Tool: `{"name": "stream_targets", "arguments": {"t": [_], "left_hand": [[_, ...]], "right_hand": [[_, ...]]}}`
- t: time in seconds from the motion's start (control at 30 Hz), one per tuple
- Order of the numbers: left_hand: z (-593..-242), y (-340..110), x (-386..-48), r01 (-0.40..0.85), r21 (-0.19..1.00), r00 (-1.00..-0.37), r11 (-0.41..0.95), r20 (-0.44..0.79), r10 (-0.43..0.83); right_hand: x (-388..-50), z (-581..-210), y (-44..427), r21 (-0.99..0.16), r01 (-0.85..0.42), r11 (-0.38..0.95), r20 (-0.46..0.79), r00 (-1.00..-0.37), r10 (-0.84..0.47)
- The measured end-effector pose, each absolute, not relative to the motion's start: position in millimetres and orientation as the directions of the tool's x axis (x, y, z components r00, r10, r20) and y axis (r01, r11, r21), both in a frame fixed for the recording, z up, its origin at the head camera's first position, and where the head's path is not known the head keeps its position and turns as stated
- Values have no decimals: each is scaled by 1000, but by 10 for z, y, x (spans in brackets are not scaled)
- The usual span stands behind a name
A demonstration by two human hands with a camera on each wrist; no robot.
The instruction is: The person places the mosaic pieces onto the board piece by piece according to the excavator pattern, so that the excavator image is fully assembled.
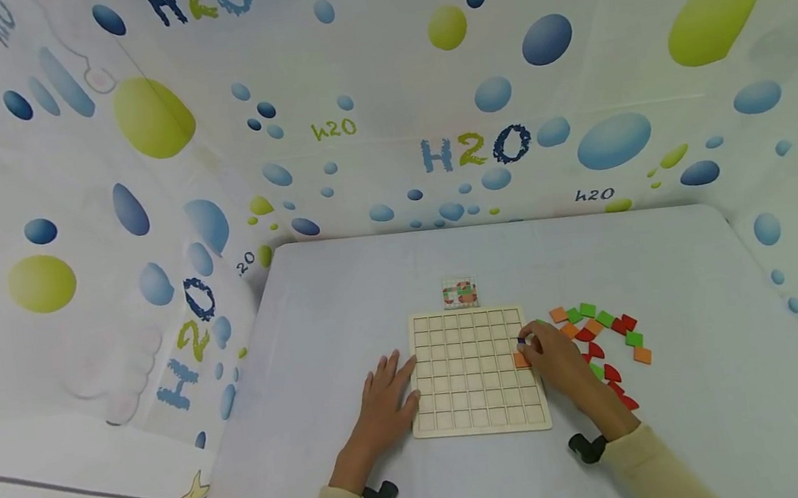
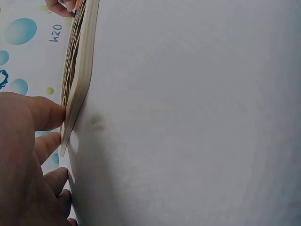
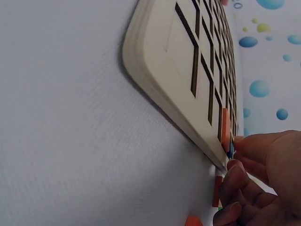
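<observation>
A wooden grid board (image 1: 475, 369) with square cells lies flat on the table. The left hand (image 1: 384, 407) rests at its left edge, fingers spread; in the left wrist view the thumb and a finger (image 2: 47, 113) touch the board's side (image 2: 80, 89). Over the right column, the right hand (image 1: 553, 355) pinches a small dark blue piece (image 1: 521, 340), mostly covered by the fingertips; blue (image 3: 230, 150) shows between them in the right wrist view too. One orange square tile (image 1: 522, 361) sits in a right-column cell just nearer than that hand.
Right of the board lie several loose tiles: orange squares (image 1: 643, 355), green squares (image 1: 634, 339) and red rounded pieces (image 1: 612, 373), some partly behind the right hand. A small patterned card (image 1: 459, 293) lies beyond the board's far edge. White printed cloth (image 1: 376, 75) hangs behind the table.
</observation>
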State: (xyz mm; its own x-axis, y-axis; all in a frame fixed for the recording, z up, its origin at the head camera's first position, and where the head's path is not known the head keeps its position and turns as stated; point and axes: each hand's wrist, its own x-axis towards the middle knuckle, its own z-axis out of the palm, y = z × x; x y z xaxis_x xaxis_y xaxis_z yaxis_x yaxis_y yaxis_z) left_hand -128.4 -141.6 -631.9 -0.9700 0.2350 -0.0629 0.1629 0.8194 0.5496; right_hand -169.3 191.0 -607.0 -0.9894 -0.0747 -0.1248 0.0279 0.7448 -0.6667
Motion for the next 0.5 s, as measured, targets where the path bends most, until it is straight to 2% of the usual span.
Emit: {"name": "stream_targets", "arguments": {"t": [0.27,0.5], "left_hand": [[-6280,-1405,-1282,171,547,-968,819,-60,242],[-6301,-1401,-1280,165,553,-971,817,-53,232]], "right_hand": [[-1612,-5999,2100,-666,47,745,-103,-994,-29],[-1494,-5925,2648,-671,118,732,-99,-993,70]]}}
